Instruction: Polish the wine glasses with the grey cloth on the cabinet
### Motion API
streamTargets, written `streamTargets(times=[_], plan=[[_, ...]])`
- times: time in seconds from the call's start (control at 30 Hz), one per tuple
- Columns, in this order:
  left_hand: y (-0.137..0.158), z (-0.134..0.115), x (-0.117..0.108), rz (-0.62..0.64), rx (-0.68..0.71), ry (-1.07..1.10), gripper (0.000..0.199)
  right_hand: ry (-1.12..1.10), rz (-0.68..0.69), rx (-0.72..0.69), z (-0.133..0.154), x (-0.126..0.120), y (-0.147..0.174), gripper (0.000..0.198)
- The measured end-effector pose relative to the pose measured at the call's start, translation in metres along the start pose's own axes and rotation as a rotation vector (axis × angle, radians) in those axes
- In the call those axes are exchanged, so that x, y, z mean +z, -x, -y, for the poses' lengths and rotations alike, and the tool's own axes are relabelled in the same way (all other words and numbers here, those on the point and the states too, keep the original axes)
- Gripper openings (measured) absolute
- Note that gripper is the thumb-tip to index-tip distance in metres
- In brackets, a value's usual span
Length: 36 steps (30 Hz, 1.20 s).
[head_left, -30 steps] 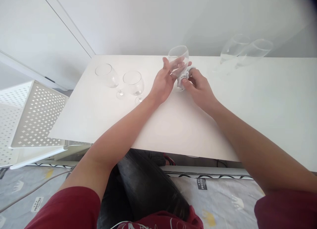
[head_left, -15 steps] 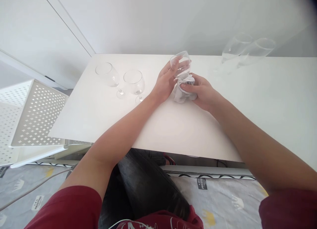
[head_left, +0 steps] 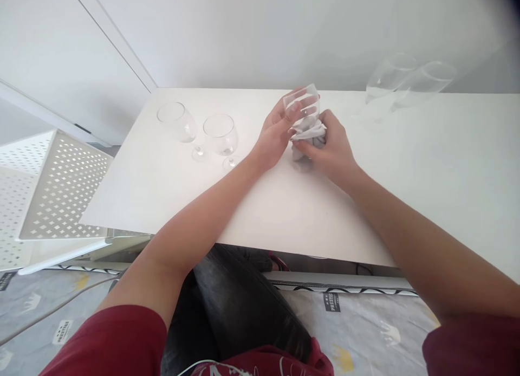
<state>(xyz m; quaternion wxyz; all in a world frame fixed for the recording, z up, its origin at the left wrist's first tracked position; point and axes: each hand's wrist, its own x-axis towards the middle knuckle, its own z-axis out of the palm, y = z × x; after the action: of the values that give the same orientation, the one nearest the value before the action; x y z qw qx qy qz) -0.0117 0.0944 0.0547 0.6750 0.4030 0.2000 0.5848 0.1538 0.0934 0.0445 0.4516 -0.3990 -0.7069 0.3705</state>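
Observation:
Tilted above the white table (head_left: 260, 202) is a clear drinking glass (head_left: 303, 108), its bowl wrapped by the fingers of my left hand (head_left: 278, 129). My right hand (head_left: 331, 148) grips a crumpled white cloth (head_left: 309, 135) pressed around the lower part of that glass. The cloth hides the glass's lower end. Left of my hands stand two stemmed wine glasses, a nearer one (head_left: 220, 135) and a farther one (head_left: 176, 122). Two tall champagne flutes, one (head_left: 388, 75) beside the other (head_left: 424, 86), stand at the table's back right.
A white perforated basket or shelf (head_left: 65, 192) is by the table's left end. The wall (head_left: 260, 34) rises right behind the table. Below the front edge are my legs (head_left: 244, 305) and a grey patterned bedspread (head_left: 365, 332) with a cable (head_left: 60, 308) at left.
Both hands have shifted slightly right with the glass, which is tilted more. My right hand has turned around the cloth, and the cloth has bunched differently.

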Motion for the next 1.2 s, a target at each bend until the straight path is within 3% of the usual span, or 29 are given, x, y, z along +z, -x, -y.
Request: streamTargets(times=[0.07, 0.1, 0.17, 0.23, 0.3, 0.33, 0.47, 0.57, 0.67, 0.77, 0.83, 0.9, 1.0, 1.07, 1.1, 1.2], plan=[[0.001, -0.001, 0.001, 0.01, 0.013, -0.02, 0.023, 0.097, -0.131, -0.022, -0.001, -0.001, 0.0, 0.063], [0.001, -0.001, 0.001, 0.015, 0.021, -0.033, 0.024, 0.064, -0.128, -0.001, 0.0, -0.002, 0.0, 0.063], [0.0, 0.0, 0.0, 0.029, 0.011, -0.051, 0.023, -0.137, 0.026, 0.103, 0.005, -0.006, -0.002, 0.057], [-0.001, 0.0, -0.002, 0.045, -0.023, -0.048, 0.023, -0.379, 0.286, 0.252, 0.011, -0.008, -0.003, 0.05], [-0.001, 0.001, -0.003, 0.05, -0.019, -0.032, 0.028, -0.448, 0.424, 0.31, 0.012, -0.008, -0.002, 0.048], [-0.001, 0.0, -0.003, 0.051, -0.002, -0.041, 0.03, -0.396, 0.38, 0.276, 0.011, -0.007, -0.001, 0.048], [0.003, -0.002, -0.001, 0.046, 0.071, -0.115, 0.025, -0.014, -0.049, 0.014, -0.002, -0.002, 0.002, 0.053], [0.004, -0.004, 0.002, 0.053, 0.075, -0.096, 0.026, 0.077, -0.075, -0.029, -0.007, -0.002, 0.0, 0.053], [0.003, -0.005, 0.003, 0.059, 0.056, -0.072, 0.025, -0.056, 0.007, 0.043, -0.001, -0.005, -0.002, 0.062], [0.002, -0.005, 0.002, 0.07, 0.033, -0.036, 0.032, -0.357, 0.271, 0.196, 0.009, -0.006, -0.003, 0.054], [0.002, -0.004, 0.002, 0.081, 0.033, -0.019, 0.035, -0.429, 0.407, 0.254, 0.013, -0.005, -0.001, 0.048], [0.003, -0.004, 0.002, 0.072, 0.05, -0.041, 0.033, -0.319, 0.31, 0.206, 0.012, -0.001, 0.001, 0.047], [0.004, -0.004, 0.003, 0.01, 0.067, -0.075, 0.025, -0.041, -0.051, 0.068, 0.009, 0.002, 0.002, 0.055], [0.004, -0.005, 0.002, 0.007, 0.053, -0.042, 0.024, -0.037, -0.104, 0.056, 0.008, 0.0, 0.001, 0.056], [0.004, -0.005, 0.002, 0.019, 0.039, -0.017, 0.025, -0.114, -0.03, 0.09, 0.008, -0.001, 0.0, 0.054], [0.004, -0.005, 0.001, 0.069, -0.003, 0.019, 0.035, -0.43, 0.399, 0.279, 0.01, -0.006, -0.001, 0.049]])
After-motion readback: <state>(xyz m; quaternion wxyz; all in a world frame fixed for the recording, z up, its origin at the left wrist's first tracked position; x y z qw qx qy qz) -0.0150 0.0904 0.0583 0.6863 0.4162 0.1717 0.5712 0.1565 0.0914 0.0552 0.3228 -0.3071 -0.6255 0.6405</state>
